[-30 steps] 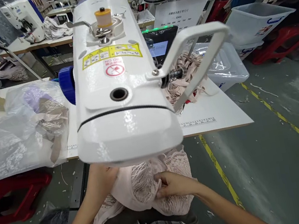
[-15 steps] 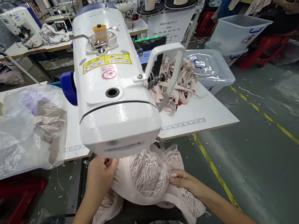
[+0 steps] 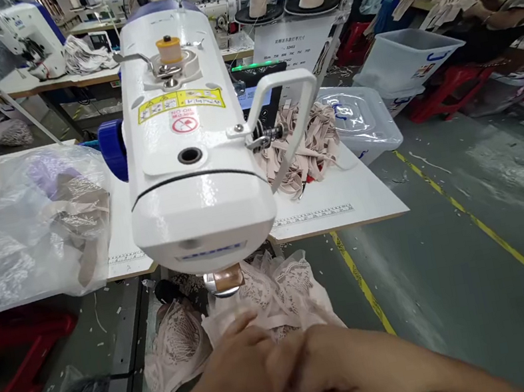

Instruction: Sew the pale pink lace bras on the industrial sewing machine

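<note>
A pale pink lace bra [image 3: 257,284] lies beneath the front of the white sewing machine [image 3: 207,212], with one cup spread to the left and lace edges to the right. My left hand [image 3: 243,361] is on the bra's near edge, its fingers bent over the pale fabric; the fingertips are partly hidden. My right hand [image 3: 334,372] crosses in front of the left one, close to the camera. Its fingers are curled and smeared by motion, and a small pale patch shows beside them that I cannot make out.
A pile of beige fabric strips [image 3: 307,147] lies on the white table [image 3: 368,197] right of the machine. Behind it stands a lidded clear plastic bin [image 3: 362,117]. Plastic-wrapped fabric [image 3: 35,229] covers the left table. A red stool [image 3: 16,354] is below at left.
My right hand has left the bra's right side and moved left and nearer, across my left hand. My left hand has come lower and rightward. The bra's cups have shifted, uncovering the metal machine part.
</note>
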`<state>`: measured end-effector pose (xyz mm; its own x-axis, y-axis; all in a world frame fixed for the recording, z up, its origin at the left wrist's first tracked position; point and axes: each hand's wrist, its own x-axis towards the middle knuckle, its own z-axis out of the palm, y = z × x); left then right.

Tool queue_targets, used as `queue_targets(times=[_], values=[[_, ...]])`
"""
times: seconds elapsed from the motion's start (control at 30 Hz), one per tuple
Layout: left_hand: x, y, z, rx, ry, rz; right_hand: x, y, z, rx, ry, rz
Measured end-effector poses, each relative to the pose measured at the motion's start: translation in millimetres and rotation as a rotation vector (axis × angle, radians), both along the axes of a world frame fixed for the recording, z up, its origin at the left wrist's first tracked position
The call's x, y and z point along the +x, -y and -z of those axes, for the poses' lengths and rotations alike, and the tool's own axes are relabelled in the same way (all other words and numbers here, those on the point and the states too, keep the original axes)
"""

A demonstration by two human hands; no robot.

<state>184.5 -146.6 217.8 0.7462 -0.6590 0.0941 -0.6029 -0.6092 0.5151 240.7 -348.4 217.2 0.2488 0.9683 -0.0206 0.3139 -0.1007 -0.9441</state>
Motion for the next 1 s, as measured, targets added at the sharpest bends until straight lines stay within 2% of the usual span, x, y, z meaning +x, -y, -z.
queue_targets(times=[0.1, 0.2, 0.4, 0.6, 0.67, 0.77, 1.0], values=[[8.2, -12.6, 10.2, 0.017, -0.349, -0.220, 4.1, -8.1, -10.3, -0.163, 0.116, 0.116], [21.0, -26.9, 11.6, -0.076, -0.440, -0.381, 8.5, -16.5, -5.4, -0.204, 0.186, 0.268], [40.9, -44.6, -4.2, -0.071, -0.485, -0.411, 25.4, -30.3, 2.6, -0.142, 0.110, 0.508], [51.0, -61.1, -6.2, -0.045, -0.642, -0.543, 54.0, -37.7, 12.7, -0.092, 0.157, 0.488], [56.6, -67.5, -3.2, -0.018, -0.603, -0.585, 61.2, -38.8, 16.3, -0.137, 0.124, 0.513], [66.6, -77.2, 4.2, -0.023, -0.383, -0.599, 71.4, -39.6, 19.1, -0.167, 0.077, 0.530], [81.6, -101.0, 31.7, 0.004, -0.129, -0.654, 92.9, -44.2, 16.7, -0.169, 0.095, 0.539]])
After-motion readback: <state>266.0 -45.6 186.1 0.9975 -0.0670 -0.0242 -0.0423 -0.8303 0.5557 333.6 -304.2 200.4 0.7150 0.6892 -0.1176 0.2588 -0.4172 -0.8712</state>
